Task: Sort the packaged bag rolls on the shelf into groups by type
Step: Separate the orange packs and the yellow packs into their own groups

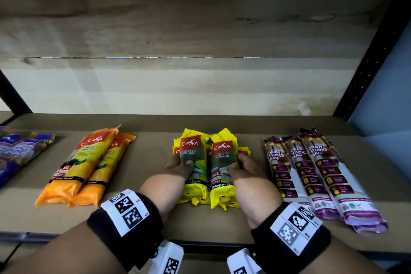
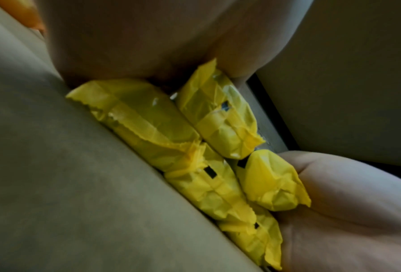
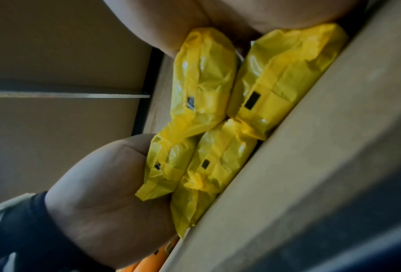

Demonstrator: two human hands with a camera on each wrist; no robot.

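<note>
Several yellow CASA garbage-bag packs point(image 1: 223, 158) lie stacked in two layers at the middle of the shelf point(image 1: 155, 218). My left hand point(image 1: 179, 164) grips the stack's left side, thumb on the top left pack point(image 1: 191, 153). On the other side my right hand point(image 1: 241, 164) grips it, thumb on the top right pack. The left wrist view shows the packs' crimped near ends point(image 2: 218, 128) between my left palm point(image 2: 148, 46) and right palm point(image 2: 346, 202). In the right wrist view the same yellow ends point(image 3: 206, 82) sit between both palms on the shelf board point(image 3: 311, 147).
Two orange CASA packs point(image 1: 82, 167) lie left of the yellow stack, and blue-purple packs point(image 1: 15, 151) lie at the far left. Three purple draw string bag packs point(image 1: 311, 176) lie on the right. A black upright point(image 1: 367, 62) bounds the shelf's right side, with a board overhead.
</note>
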